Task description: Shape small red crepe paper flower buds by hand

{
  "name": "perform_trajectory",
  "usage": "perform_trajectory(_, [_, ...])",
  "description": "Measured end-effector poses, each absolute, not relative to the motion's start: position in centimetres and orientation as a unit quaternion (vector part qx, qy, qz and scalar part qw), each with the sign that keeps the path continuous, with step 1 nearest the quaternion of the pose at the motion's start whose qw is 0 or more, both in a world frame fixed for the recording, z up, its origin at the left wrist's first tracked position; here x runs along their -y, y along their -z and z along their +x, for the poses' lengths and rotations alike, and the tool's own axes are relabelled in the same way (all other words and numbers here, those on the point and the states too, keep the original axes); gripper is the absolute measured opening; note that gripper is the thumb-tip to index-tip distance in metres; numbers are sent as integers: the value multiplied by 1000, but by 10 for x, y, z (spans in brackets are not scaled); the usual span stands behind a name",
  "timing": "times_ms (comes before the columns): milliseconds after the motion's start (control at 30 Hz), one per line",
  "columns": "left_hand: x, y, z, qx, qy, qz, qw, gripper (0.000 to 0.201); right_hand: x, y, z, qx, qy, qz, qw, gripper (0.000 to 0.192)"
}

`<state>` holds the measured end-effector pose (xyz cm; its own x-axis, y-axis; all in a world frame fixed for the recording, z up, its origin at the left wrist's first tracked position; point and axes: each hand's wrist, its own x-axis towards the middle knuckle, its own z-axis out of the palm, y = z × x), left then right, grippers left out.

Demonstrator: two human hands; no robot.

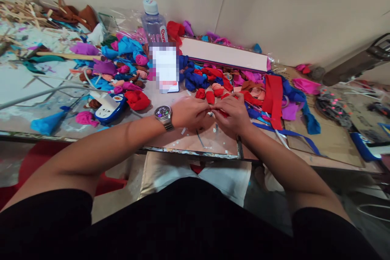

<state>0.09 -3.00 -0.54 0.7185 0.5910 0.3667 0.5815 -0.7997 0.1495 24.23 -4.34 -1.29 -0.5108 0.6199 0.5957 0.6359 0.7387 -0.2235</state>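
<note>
My left hand (190, 113), with a watch (163, 114) on its wrist, is closed, its fingertips pinched together and meeting my right hand's fingers. Between those fingertips, whatever the left hand grips is too small to make out. My right hand (234, 115) is closed around a small red piece of fabric (224, 113), mostly hidden by the fingers. Just beyond the hands lie small rolled red fabric pieces (210, 97). Red fabric strips (273, 101) are heaped right of my right hand.
A phone (165, 65) leans against a water bottle (151, 22). Left are a power socket block (110, 109), pliers (45, 59) and a heap of wooden sticks (27, 10). Colourful fabric rosettes cover the back. A long white box (225, 53) lies by the wall; cardboard (329, 142) is at right.
</note>
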Motion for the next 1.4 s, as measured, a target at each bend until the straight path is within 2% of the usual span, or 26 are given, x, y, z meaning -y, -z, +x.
perform_trajectory(167, [32,3,2,-300,-217,925,-86,33,44,13,241,863,21,-376,337,14])
perform_trajectory(433, [34,0,3,-278,-214,925,-146,30,44,14,242,867,17,-371,333,16])
perform_trajectory(767, [35,-3,2,-274,-223,928,-114,29,48,10,237,869,16,-375,321,14])
perform_trajectory(967, [35,-2,3,-264,-230,929,-119,30,47,12,236,874,9,-368,317,11])
perform_trajectory(1167, [33,5,3,-254,-261,915,-171,28,45,15,237,871,-12,-377,315,10])
perform_trajectory(1400, [33,9,4,-295,-253,910,-144,29,43,17,240,865,-10,-377,331,10])
